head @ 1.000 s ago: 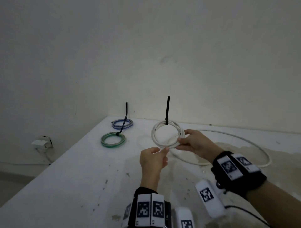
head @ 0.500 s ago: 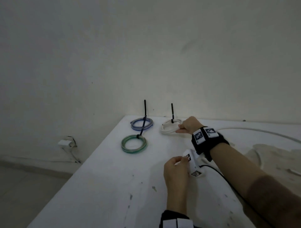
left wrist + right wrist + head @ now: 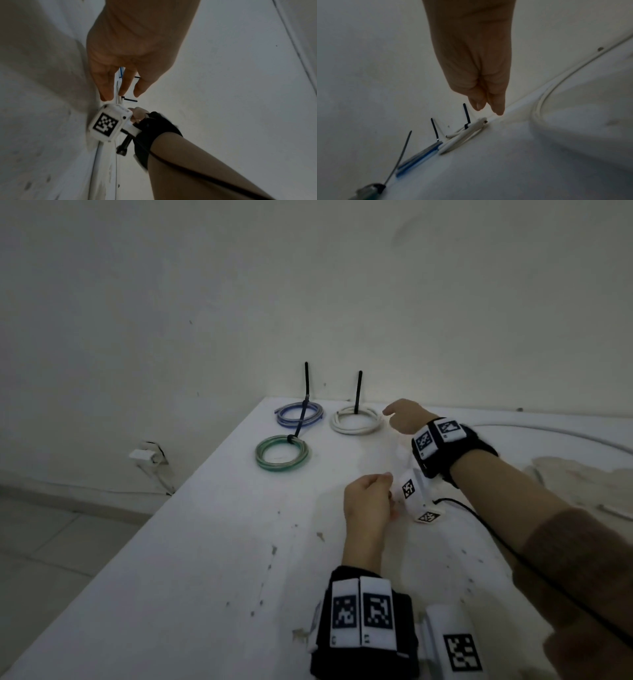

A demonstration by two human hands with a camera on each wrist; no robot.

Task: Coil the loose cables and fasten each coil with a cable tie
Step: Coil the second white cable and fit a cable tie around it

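Observation:
Three tied coils lie at the table's far left corner: a blue coil (image 3: 299, 414), a green coil (image 3: 281, 453) and a white coil (image 3: 356, 424), each with a black cable tie tail (image 3: 359, 392) sticking up. My right hand (image 3: 388, 410) hovers just right of the white coil (image 3: 464, 135), fingers (image 3: 498, 108) straight and together, holding nothing. Nearer to me, my left hand (image 3: 368, 501) hangs over the table with relaxed fingers (image 3: 106, 94) and is empty. A loose white cable (image 3: 548, 429) curves across the table at the right.
The white table (image 3: 205, 577) ends at a left edge with floor below. The wall stands directly behind the coils. A wall socket (image 3: 145, 455) sits low on the left wall. A stained patch (image 3: 582, 474) covers the table's right side.
My right hand carried the white coil to the back of the table, laid it beside the blue coil and let go. My left hand dropped its hold and drew back.

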